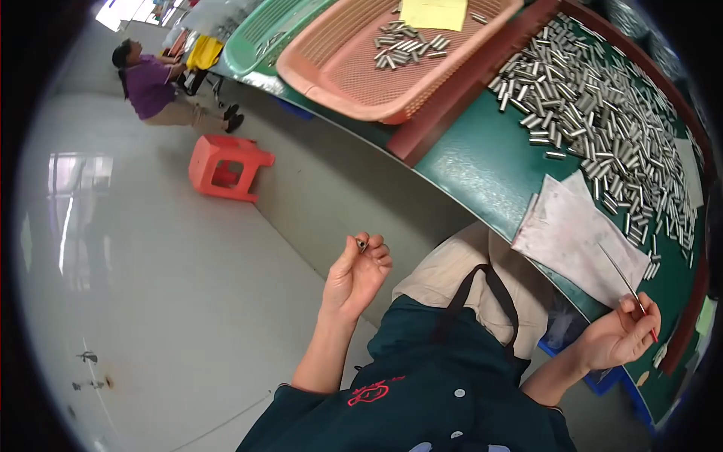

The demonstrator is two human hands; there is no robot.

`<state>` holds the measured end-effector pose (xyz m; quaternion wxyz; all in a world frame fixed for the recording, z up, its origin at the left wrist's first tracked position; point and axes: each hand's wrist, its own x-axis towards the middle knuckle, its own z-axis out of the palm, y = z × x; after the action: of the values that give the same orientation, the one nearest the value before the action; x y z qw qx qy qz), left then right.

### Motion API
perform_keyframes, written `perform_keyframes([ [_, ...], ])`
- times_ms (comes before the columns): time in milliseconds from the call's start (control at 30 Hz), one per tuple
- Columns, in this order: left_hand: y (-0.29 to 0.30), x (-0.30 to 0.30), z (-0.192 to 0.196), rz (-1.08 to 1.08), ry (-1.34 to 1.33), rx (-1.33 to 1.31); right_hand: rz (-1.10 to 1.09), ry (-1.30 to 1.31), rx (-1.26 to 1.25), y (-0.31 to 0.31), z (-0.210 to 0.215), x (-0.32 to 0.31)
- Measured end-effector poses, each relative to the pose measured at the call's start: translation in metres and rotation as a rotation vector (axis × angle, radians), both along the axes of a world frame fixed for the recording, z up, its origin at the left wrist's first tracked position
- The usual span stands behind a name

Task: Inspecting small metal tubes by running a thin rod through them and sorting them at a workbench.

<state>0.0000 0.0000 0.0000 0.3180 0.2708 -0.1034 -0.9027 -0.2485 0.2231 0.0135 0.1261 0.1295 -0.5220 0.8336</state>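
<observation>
My left hand [354, 275] is raised in front of my body, away from the table edge. Its thumb and fingers pinch a small metal cylinder [362, 245], one end of which faces up. My right hand [623, 335], by the table's near edge, is closed round a thin metal rod with a red end [621, 276]. The rod slants over a stained white cloth [576, 230] on the green tabletop [471, 169]. Beyond the cloth lies a big loose heap of similar metal cylinders [591, 109].
An orange plastic basket [339, 94] at the far side holds several cylinders and a yellow paper [433, 13]. Beside it are a green basket [239, 56] and a red-brown divider strip [444, 113]. A red stool [226, 167] and a person in purple [151, 90] are at the left.
</observation>
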Motion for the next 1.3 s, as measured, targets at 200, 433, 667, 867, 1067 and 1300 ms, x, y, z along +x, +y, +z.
perform_keyframes([
  [200,-0.022,0.025,-0.008,0.067,0.113,0.146,-0.045,-0.032,0.095,-0.018,0.0,0.011],
  [433,-0.013,0.025,-0.037,0.123,0.14,0.259,-0.049,-0.01,0.15,-0.017,0.003,0.009],
  [667,-0.011,0.019,-0.045,0.086,0.182,0.314,-0.065,0.003,0.184,-0.019,0.005,0.011],
  [867,-0.007,0.017,-0.049,0.063,0.179,0.314,-0.066,0.017,0.181,-0.023,0.006,0.012],
  [1067,-0.005,0.014,-0.046,0.115,0.132,0.399,-0.066,0.028,0.198,-0.022,0.006,0.012],
  [1300,-0.002,0.012,-0.045,0.154,0.068,0.465,-0.067,0.042,0.194,-0.023,0.005,0.012],
])
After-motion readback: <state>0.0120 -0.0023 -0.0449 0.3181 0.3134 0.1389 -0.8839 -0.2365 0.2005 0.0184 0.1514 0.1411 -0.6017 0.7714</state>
